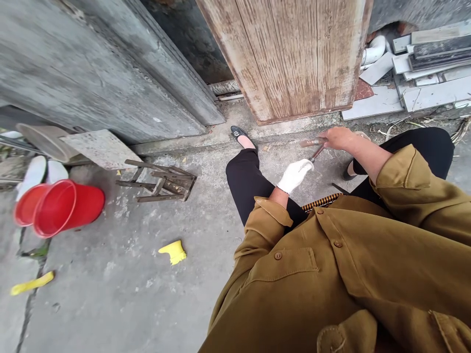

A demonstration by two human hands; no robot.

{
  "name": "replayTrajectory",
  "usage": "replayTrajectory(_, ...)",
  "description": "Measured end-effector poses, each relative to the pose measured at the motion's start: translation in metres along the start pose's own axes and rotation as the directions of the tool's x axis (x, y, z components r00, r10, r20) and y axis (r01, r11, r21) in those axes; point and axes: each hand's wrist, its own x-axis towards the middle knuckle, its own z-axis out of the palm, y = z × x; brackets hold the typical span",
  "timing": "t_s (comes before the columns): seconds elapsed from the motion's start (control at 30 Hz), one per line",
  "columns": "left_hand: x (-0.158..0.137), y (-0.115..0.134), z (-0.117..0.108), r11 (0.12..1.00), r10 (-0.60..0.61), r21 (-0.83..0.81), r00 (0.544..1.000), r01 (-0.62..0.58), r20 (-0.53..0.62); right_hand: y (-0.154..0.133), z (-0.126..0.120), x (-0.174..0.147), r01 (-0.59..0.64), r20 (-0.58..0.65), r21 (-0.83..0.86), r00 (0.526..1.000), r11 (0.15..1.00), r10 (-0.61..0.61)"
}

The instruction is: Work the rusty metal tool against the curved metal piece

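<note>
My left hand (pixel 295 175), in a white glove, is closed in front of my knees, its fingers around the lower end of a dark, slim-handled tool (pixel 318 153). The upper end of that tool meets my right hand (pixel 339 138), which is bare and has its fingers wrapped. A flat, brownish brush-like tool (pixel 310 142) sticks out leftward from my right fingers, blurred, so its exact kind is unclear. Beyond both hands, a worn plank door panel (pixel 290 59) leans upright at the wall, apart from them.
A wooden stool (pixel 165 180) lies tipped on the concrete, near red buckets (pixel 84 206). A yellow boot-shaped piece (pixel 173 252) and a yellow strip (pixel 32 283) are on the floor. Stacked tiles (pixel 434 93) and a white pipe elbow (pixel 374 50) are at the right.
</note>
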Motion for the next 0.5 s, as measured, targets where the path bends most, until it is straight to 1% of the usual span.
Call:
replayTrajectory(0.03, 0.000, -0.002, -0.002, 0.999, 0.018, 0.031, 0.999, -0.017, -0.031, 0.001, 0.001, -0.001, 0.034, 0.107, -0.021, 0.994, 0.999, -0.032)
replayTrajectory(0.07, 0.000, -0.004, -0.003, 0.997, 0.033, 0.065, 0.998, -0.029, -0.061, 0.003, 0.002, -0.001, 0.080, 0.228, -0.019, 0.971, 0.997, -0.074)
replayTrajectory(0.1, 0.000, -0.007, -0.004, 0.994, 0.042, 0.101, 0.995, -0.034, -0.085, 0.004, 0.004, -0.002, 0.131, 0.347, 0.011, 0.929, 0.991, -0.127)
replayTrajectory(0.13, 0.001, -0.010, -0.006, 0.991, 0.041, 0.131, 0.993, -0.027, -0.108, 0.006, 0.005, -0.004, 0.182, 0.451, 0.073, 0.871, 0.981, -0.195)
replayTrajectory(0.17, 0.002, -0.013, -0.006, 0.989, 0.032, 0.144, 0.991, -0.013, -0.131, 0.007, 0.005, -0.006, 0.226, 0.530, 0.160, 0.801, 0.961, -0.277)
replayTrajectory(0.2, 0.003, -0.016, -0.007, 0.990, 0.018, 0.140, 0.987, 0.004, -0.158, 0.008, 0.004, -0.008, 0.258, 0.580, 0.259, 0.729, 0.931, -0.364)
replayTrajectory(0.23, 0.004, -0.020, -0.007, 0.993, -0.001, 0.120, 0.982, 0.024, -0.190, 0.007, 0.003, -0.011, 0.278, 0.602, 0.355, 0.662, 0.892, -0.446)
replayTrajectory(0.27, 0.006, -0.022, -0.007, 0.995, -0.021, 0.089, 0.977, 0.041, -0.213, 0.007, 0.000, -0.015, 0.291, 0.595, 0.446, 0.609, 0.846, -0.524)
replayTrajectory(0.3, 0.007, -0.024, -0.006, 0.997, -0.044, 0.047, 0.974, 0.056, -0.224, 0.006, -0.005, -0.018, 0.298, 0.564, 0.526, 0.579, 0.797, -0.589)
replayTrajectory(0.33, 0.007, -0.026, -0.005, 0.998, -0.067, -0.001, 0.973, 0.068, -0.223, 0.005, -0.010, -0.022, 0.305, 0.507, 0.590, 0.581, 0.748, -0.637)
replayTrajectory(0.37, 0.008, -0.026, -0.004, 0.996, -0.081, -0.049, 0.976, 0.073, -0.201, 0.004, -0.015, -0.025, 0.312, 0.424, 0.639, 0.621, 0.704, -0.660)
replayTrajectory(0.4, 0.008, -0.026, -0.003, 0.993, -0.085, -0.095, 0.982, 0.070, -0.166, 0.005, -0.020, -0.028, 0.317, 0.320, 0.676, 0.686, 0.665, -0.653)
replayTrajectory(0.43, 0.007, -0.025, -0.002, 0.989, -0.081, -0.137, 0.989, 0.064, -0.127, 0.005, -0.024, -0.029, 0.320, 0.204, 0.705, 0.764, 0.633, -0.612)
replayTrajectory(0.47, 0.006, -0.023, -0.001, 0.985, -0.072, -0.165, 0.994, 0.057, -0.085, 0.007, -0.028, -0.030, 0.317, 0.082, 0.728, 0.840, 0.607, -0.536)
replayTrajectory(0.5, 0.005, -0.021, 0.000, 0.983, -0.060, -0.175, 0.997, 0.050, -0.048, 0.009, -0.029, -0.029, 0.309, -0.034, 0.749, 0.902, 0.587, -0.431)
